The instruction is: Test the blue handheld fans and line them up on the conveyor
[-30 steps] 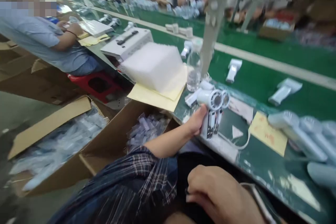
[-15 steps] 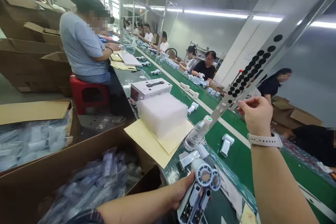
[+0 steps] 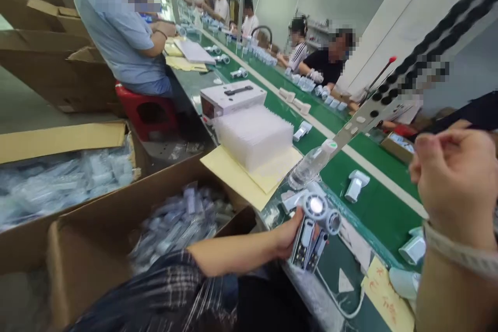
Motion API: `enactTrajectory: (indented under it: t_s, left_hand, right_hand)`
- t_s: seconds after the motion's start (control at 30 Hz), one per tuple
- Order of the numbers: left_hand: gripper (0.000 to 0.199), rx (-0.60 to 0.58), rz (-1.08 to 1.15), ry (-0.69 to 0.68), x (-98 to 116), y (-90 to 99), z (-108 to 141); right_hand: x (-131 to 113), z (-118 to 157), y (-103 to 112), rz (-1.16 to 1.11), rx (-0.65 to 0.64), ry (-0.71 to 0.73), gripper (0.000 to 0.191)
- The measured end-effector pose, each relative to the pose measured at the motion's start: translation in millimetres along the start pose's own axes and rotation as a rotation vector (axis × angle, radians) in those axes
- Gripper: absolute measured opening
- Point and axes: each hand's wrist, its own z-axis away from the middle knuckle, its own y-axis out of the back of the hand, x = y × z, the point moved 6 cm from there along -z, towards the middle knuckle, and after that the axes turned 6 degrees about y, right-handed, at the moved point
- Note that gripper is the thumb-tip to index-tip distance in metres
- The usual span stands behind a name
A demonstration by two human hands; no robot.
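My left hand [image 3: 287, 236] is wrapped round two light-blue handheld fans [image 3: 308, 241] side by side, their round heads up and dark parts showing in the open handles. Just behind them, another pale fan body [image 3: 292, 200] lies at the bench edge, partly covered. Raised at the right, my right hand [image 3: 457, 181] has its fingers curled in, with a pale band on the wrist. Whether anything sits between those fingertips is hidden. Beyond the hands, a light-blue fan body [image 3: 357, 185] lies on the green belt [image 3: 379, 212].
A clear bottle [image 3: 311, 166] stands by a perforated metal post [image 3: 352, 127]. A white block of thin tubes [image 3: 254, 140] rests on yellow paper [image 3: 229, 176], before a white box device [image 3: 233, 98]. Cartons [image 3: 89, 218] of bagged parts are at left; co-workers sit along the belt.
The view has swung down and right. My right hand, still curled, is nearer and further right in view. My left hand keeps both fans, and one fan's head now shines brightly.
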Motion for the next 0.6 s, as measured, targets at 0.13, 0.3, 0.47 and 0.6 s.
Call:
enactTrajectory:
  t_s: [0.13, 0.3, 0.47, 0.6]
  left_hand:
    - [0.102, 0.116, 0.031, -0.106, 16, -12.6, -16]
    - [0.098, 0.158, -0.049, -0.173, 8, -43.2, -41]
    - [0.09, 0.082, -0.204, -0.229, 9, -63.0, -46]
    - [0.056, 0.082, -0.28, -0.076, 11, -59.5, -38]
  right_hand:
    - [17, 148, -21, 0.01, -0.626, 0.044, 0.058]
    - [31, 241, -24, 0.191, -0.366, 0.082, 0.071]
    - [85, 216, 16, 0.218, -0.381, -0.077, 0.06]
    - [188, 132, 56, 0.456, -0.556, -0.39, 0.051]
